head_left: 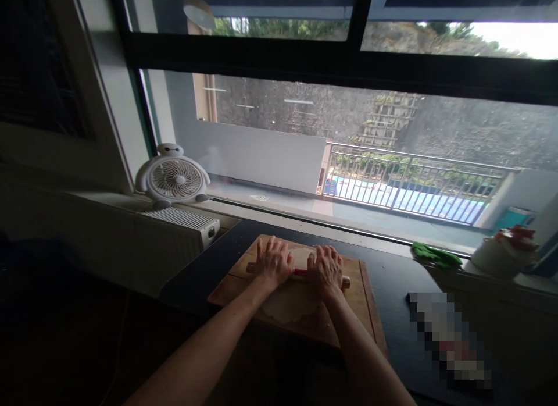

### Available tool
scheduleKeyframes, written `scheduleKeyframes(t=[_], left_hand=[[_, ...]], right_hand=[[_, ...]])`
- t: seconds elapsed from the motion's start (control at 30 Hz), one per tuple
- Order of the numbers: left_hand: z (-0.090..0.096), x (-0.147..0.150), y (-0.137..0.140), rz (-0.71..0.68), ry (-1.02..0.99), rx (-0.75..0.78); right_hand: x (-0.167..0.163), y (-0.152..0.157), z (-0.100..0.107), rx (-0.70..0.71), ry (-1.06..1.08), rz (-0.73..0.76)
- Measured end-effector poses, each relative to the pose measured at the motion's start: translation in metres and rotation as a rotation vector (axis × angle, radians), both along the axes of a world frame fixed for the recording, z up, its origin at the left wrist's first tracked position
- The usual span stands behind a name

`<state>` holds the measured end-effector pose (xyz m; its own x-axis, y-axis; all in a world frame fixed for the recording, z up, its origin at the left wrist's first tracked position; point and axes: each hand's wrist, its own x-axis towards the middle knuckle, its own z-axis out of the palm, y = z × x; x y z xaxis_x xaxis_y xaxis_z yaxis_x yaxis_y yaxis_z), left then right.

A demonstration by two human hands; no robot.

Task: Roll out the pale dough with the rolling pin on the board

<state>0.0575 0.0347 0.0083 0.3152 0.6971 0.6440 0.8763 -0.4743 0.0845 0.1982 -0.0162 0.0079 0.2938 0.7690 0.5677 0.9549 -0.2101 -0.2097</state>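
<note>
A rolling pin (300, 271) lies crosswise on a sheet of pale dough (285, 306), its wooden ends sticking out past both hands and a red part showing at its middle. My left hand (274, 260) is over the pin's left half, fingers forward and bent over it, thumb toward the middle. Over the right half, my right hand (326, 268) holds it the same way. The palms cover most of the pin, and the forearms hide some of the dough. Beneath the dough is a wooden board (364, 301).
The board rests on a dark table (399, 284) below a large window. A white fan (176, 179) stands at left near a radiator (183, 220). On the sill at right are a green cloth (436, 256) and a pale container (501, 255). A blurred-out object (451, 339) lies on the table's right.
</note>
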Motion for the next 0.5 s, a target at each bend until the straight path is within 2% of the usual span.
scheduleKeyframes(t=[0.2,0.3,0.4,0.5], left_hand=[[0.009,0.022,0.061,0.019,-0.016,-0.047],[0.009,0.029,0.080,0.037,-0.011,-0.096],[0.006,0.028,0.082,0.040,-0.004,-0.131],[0.002,0.022,0.067,0.039,-0.002,-0.144]], right_hand=[[0.022,0.062,0.005,-0.005,0.016,-0.024],[0.029,0.080,0.005,-0.025,0.027,-0.028],[0.030,0.080,0.003,-0.053,0.042,-0.026],[0.026,0.064,0.001,-0.077,0.064,-0.035]])
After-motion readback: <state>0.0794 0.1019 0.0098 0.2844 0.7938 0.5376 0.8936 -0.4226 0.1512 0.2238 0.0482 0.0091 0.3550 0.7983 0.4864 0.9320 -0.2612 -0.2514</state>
